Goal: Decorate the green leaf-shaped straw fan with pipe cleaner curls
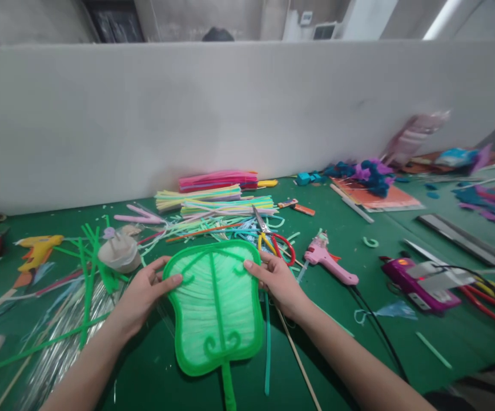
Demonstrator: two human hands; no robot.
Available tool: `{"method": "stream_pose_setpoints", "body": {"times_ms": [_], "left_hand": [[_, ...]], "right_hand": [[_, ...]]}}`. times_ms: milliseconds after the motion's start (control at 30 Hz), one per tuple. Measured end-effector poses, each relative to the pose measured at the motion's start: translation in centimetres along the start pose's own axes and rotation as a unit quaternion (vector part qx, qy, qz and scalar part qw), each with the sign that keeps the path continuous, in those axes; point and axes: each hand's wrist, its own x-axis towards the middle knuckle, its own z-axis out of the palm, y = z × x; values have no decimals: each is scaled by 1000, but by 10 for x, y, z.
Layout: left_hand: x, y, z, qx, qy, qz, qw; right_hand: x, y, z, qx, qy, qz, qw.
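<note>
Both hands hold a green fan-shaped piece point(198, 305) above the table, with its handle pointing down toward me. A thick green rim surrounds its pale green, ribbed face, which bears a central stem and curled green strips. My left hand point(147, 291) pinches the upper left edge, thumb on the front. On the upper right edge, my right hand point(275, 279) grips the rim, also with its thumb in front. Red-and-yellow scissors point(273, 234) lie just beyond my right hand. A pink glue gun point(330, 260) rests to the right of it.
Bundles of coloured pipe cleaners point(217, 197) lie behind the fan. On the left are a yellow glue gun point(37, 251), a white cup point(119, 254) and green strips. A purple power strip point(418, 285) and metal ruler point(465, 240) are right. A white partition point(230, 108) stands behind.
</note>
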Motion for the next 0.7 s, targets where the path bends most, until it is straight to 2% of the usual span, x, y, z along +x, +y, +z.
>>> {"method": "stream_pose_setpoints", "body": {"times_ms": [233, 367, 567, 700], "left_hand": [[0, -1, -2, 40, -8, 20, 999], [0, -2, 1, 46, -15, 16, 999], [0, -1, 7, 28, 1, -27, 999], [0, -3, 12, 8, -25, -37, 999]], "right_hand": [[0, -1, 0, -24, 20, -6, 1000], [-1, -1, 1, -22, 1, -7, 1000], [-1, -2, 2, -43, 3, 4, 999], [1, 0, 2, -56, -1, 2, 998]]}}
